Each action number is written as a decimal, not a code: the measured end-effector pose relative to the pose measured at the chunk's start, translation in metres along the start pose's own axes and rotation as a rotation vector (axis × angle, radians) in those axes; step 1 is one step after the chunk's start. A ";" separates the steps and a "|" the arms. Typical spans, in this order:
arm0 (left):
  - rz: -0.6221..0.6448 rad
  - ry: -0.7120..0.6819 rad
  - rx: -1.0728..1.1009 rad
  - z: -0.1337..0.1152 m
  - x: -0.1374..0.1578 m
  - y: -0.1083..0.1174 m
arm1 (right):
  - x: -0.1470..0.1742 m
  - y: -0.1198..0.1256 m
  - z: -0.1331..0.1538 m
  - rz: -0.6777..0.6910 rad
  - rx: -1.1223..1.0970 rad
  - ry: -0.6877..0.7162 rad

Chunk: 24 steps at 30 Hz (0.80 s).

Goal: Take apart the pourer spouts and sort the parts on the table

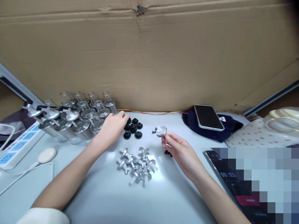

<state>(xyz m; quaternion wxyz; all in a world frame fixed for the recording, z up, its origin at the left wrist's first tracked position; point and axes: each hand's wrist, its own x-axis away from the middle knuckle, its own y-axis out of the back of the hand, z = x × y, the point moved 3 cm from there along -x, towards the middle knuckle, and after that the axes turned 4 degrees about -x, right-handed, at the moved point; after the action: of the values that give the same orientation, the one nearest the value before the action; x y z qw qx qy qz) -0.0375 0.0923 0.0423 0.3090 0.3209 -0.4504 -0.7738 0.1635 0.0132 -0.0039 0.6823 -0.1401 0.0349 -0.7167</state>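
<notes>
My right hand [179, 149] pinches a silver metal pourer top [161, 131] above the table, with a small black piece [154, 130] at its left end. My left hand [114, 124] reaches over the far left edge of a cluster of black rubber stoppers [133, 128]; its fingers bend down there and the tips are mostly hidden, so I cannot tell if they grip one. Between my forearms lies a loose pile of similar silver tops [137, 165] with pale stems. Small black pieces [167, 153] lie partly hidden behind my right hand.
Glass and metal bottles [80, 127] crowd the left, three front ones bearing silver tops with black levers. A power strip [18, 143] and white cable are beside them. At right are a phone [208, 117] on dark cloth, tape rolls [282, 123] and a timer screen [227, 175]. Cardboard [163, 62] stands behind.
</notes>
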 end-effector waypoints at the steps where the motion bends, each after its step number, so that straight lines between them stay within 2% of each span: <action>1: 0.027 0.016 -0.019 0.001 0.000 -0.002 | 0.000 0.001 0.000 -0.017 -0.001 -0.004; 6: 0.146 0.064 -0.047 -0.004 0.002 -0.004 | 0.000 0.001 -0.001 -0.056 -0.010 0.023; 14: 0.221 0.073 -0.012 -0.016 -0.005 -0.019 | -0.001 0.004 -0.003 -0.037 0.070 0.065; 20: 0.264 0.056 0.013 -0.015 -0.007 -0.028 | -0.001 0.005 -0.001 -0.090 0.266 0.089; 24: 0.295 0.072 0.018 -0.012 -0.003 -0.022 | 0.000 -0.001 -0.001 -0.037 0.467 0.116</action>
<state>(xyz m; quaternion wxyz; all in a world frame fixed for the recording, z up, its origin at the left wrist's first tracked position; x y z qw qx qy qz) -0.0306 0.0976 0.0185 0.4324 0.2817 -0.4881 -0.7039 0.1624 0.0128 -0.0049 0.6799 0.0623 -0.0951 -0.7245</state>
